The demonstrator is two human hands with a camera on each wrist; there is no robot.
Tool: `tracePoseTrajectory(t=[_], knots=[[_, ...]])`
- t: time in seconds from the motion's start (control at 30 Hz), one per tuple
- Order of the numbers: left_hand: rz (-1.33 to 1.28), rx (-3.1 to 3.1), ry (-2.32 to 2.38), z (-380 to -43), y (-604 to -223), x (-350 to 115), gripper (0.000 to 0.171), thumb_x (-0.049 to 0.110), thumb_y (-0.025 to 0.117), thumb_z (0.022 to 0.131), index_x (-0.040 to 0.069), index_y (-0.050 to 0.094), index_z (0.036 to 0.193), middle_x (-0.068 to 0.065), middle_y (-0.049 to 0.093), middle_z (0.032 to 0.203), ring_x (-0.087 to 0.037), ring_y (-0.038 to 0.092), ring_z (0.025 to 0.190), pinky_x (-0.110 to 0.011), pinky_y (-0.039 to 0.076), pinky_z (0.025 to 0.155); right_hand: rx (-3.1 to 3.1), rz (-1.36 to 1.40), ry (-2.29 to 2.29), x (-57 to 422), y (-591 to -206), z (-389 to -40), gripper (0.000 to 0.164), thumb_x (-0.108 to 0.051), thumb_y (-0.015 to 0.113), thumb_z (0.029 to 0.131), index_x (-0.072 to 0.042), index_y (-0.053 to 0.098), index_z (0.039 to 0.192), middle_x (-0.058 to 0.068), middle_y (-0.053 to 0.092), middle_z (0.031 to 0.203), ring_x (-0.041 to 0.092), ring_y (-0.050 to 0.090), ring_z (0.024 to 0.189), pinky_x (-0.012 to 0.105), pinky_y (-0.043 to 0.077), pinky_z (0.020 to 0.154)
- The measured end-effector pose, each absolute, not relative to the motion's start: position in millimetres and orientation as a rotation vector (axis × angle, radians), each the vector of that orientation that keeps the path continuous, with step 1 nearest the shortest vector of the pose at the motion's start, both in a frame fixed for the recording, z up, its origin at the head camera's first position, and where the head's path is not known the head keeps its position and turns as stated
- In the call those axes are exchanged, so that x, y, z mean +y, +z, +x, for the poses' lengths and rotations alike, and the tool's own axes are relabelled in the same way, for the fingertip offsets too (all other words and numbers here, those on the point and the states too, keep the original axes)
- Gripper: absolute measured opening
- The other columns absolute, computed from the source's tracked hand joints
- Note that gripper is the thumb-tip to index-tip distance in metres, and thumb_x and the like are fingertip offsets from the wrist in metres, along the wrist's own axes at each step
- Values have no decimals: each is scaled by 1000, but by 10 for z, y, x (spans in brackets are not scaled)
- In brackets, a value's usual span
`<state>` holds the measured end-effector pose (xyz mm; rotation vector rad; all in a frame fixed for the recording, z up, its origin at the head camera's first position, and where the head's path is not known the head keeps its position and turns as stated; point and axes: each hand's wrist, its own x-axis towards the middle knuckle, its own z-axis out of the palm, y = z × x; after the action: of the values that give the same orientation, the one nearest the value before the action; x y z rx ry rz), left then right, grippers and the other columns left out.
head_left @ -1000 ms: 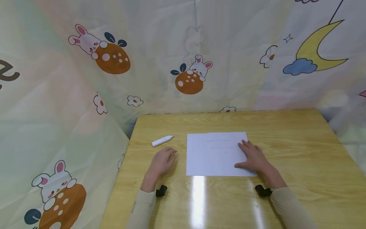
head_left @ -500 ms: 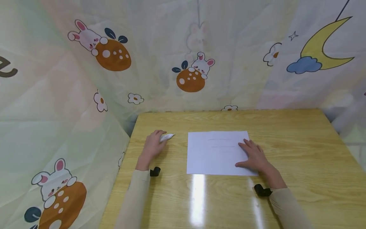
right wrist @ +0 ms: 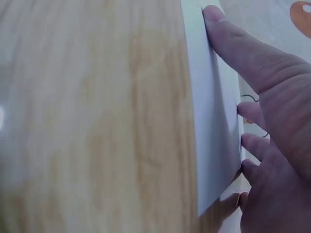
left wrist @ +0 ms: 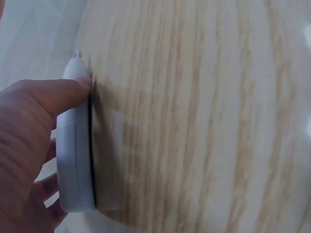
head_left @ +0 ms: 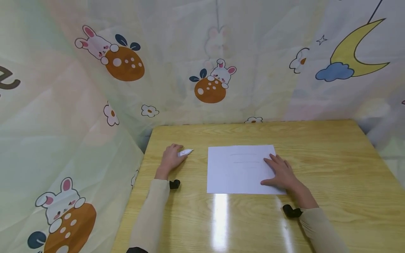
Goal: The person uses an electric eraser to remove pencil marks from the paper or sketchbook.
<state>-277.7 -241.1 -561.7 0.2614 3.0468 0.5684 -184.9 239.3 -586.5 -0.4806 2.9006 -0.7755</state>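
A slim white electric eraser (head_left: 185, 153) with a narrow tip lies at the left of the table, pointing right. My left hand (head_left: 171, 157) holds it, the thumb along its near side and the fingers on the far side. In the left wrist view the body of the eraser shows a side seam, and its tip stands free beyond the thumb. My right hand (head_left: 281, 174) rests spread on the right edge of a white sheet of paper (head_left: 234, 177), thumb apart from the fingers. Faint grey lines run across the upper part of the sheet.
The wooden table (head_left: 332, 158) reaches back to a printed cloth backdrop (head_left: 253, 80); more cloth hangs along the left side. Bright light reflections (head_left: 219, 221) lie on the tabletop in front of the paper. Small black fittings (head_left: 291, 211) sit at both wrists.
My left hand has moved forward and left from beside the electric eraser and taken hold of it. My right hand and the paper have stayed in place.
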Motion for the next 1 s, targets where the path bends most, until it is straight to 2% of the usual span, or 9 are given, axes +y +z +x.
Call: tracePoseTrajectory(t=[0.23, 0.37, 0.67, 0.83, 0.9, 1.0], knots=[[274, 3082, 638, -2805, -5719, -2451, 42, 38, 72, 88, 8, 70, 117, -14, 60, 113, -34, 54, 103, -47, 42, 87, 2896, -480, -761, 2374, -5821, -1852, 104, -54, 83, 68, 3, 40, 144, 29, 22, 152, 51, 11, 138, 66, 5, 105], [259, 3060, 660, -2801, -5761, -2467, 40, 37, 71, 89, 8, 70, 117, -12, 62, 108, -30, 56, 98, -45, 45, 85, 2889, -484, -773, 2352, -5798, -1850, 103, -53, 83, 68, 4, 41, 143, 30, 23, 151, 52, 11, 138, 67, 6, 105], [248, 3051, 879, -2747, -5797, -2419, 40, 33, 70, 91, 7, 64, 120, -9, 58, 109, -26, 57, 93, -45, 47, 82, 2880, -487, -761, 2402, -5842, -1864, 104, -54, 82, 68, 4, 39, 144, 31, 21, 151, 52, 11, 138, 67, 6, 105], [193, 2986, 1076, -2692, -5802, -2386, 39, 32, 69, 91, 10, 62, 123, -9, 60, 112, -25, 56, 96, -43, 45, 84, 2881, -481, -758, 2415, -5871, -1857, 105, -55, 82, 68, 4, 39, 144, 30, 21, 152, 52, 11, 138, 66, 5, 105], [157, 2939, 1182, -2667, -5800, -2376, 39, 33, 70, 90, 15, 61, 124, -9, 61, 108, -24, 58, 89, -41, 47, 79, 2881, -482, -759, 2410, -5875, -1863, 105, -55, 82, 68, 3, 39, 145, 30, 21, 152, 51, 10, 139, 66, 5, 105], [119, 2813, 1415, -2628, -5814, -2347, 38, 29, 73, 88, 18, 61, 123, -11, 60, 99, -24, 60, 72, -39, 51, 63, 2875, -489, -759, 2402, -5882, -1875, 105, -55, 82, 68, 3, 39, 145, 29, 21, 152, 51, 10, 139, 66, 5, 106]])
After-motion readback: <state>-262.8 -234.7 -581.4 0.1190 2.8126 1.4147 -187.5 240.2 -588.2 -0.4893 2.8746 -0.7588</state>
